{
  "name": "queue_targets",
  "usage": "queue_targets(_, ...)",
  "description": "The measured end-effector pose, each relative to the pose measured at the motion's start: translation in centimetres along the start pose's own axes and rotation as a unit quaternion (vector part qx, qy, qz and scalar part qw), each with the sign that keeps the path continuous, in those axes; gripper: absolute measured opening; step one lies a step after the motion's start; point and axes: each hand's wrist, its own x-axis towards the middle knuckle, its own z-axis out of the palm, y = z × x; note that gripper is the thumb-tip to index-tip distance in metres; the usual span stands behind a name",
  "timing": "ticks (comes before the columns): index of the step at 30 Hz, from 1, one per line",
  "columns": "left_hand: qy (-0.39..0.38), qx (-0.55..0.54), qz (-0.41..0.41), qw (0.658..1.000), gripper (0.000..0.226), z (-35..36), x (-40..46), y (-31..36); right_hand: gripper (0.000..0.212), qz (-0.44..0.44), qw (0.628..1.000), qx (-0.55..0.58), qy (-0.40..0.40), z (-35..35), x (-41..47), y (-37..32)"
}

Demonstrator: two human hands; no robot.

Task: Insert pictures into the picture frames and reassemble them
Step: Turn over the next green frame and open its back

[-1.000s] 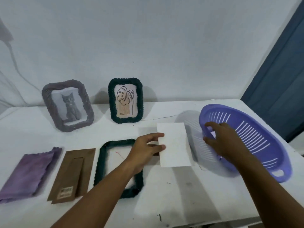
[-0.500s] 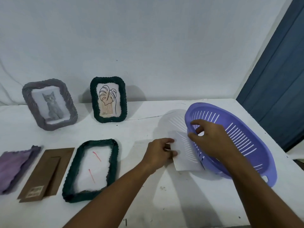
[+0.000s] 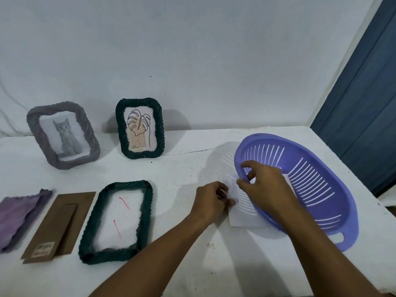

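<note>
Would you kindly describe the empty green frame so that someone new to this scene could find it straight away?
Start at the white table and look at its near left part, where three things lie in a row. The empty green frame is the rightmost, beside the brown backing board. Unlike the green leaf-picture frame standing at the wall, it lies flat and holds no picture.

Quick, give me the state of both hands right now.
Left hand: closed, pinching the left edge of the white paper.
Right hand: closed on the rim of the purple basket, tilting it above the paper.
</note>
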Motion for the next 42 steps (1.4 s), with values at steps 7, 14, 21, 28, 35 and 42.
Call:
queue_targets(7, 0.014, -0.027, 0.024, 0.999, 0.016, -1.5, -0.2, 0.2, 0.036, 0.048, 0.994, 0.098, -0.018, -1.2, 1.1, 1.7)
queue_targets(14, 0.013, -0.033, 0.132, 0.991, 0.038, -1.9, 0.6, 4.0, 0.056, 0.144, 0.957, -0.176, -0.178, -2.8, 3.2, 6.1)
queue_targets(21, 0.003, -0.010, 0.143, 0.990, 0.039, -1.4, 0.8, 4.2, 0.073, 0.165, 0.945, -0.218, -0.179, -1.3, 3.6, 8.0)
queue_targets(28, 0.002, -0.008, 0.149, 0.989, 0.040, -1.6, 0.8, 4.0, 0.075, 0.180, 0.949, -0.214, -0.149, -0.9, 4.0, 8.5)
queue_targets(35, 0.001, -0.002, 0.152, 0.988, 0.040, -1.7, 0.7, 3.9, 0.055, 0.182, 0.963, -0.181, -0.080, -1.2, 4.0, 9.1)
queue_targets(42, 0.000, 0.015, 0.134, 0.991, 0.041, -1.5, 0.5, 4.2, 0.033, 0.185, 0.966, -0.178, -0.028, -2.0, 4.3, 8.9)
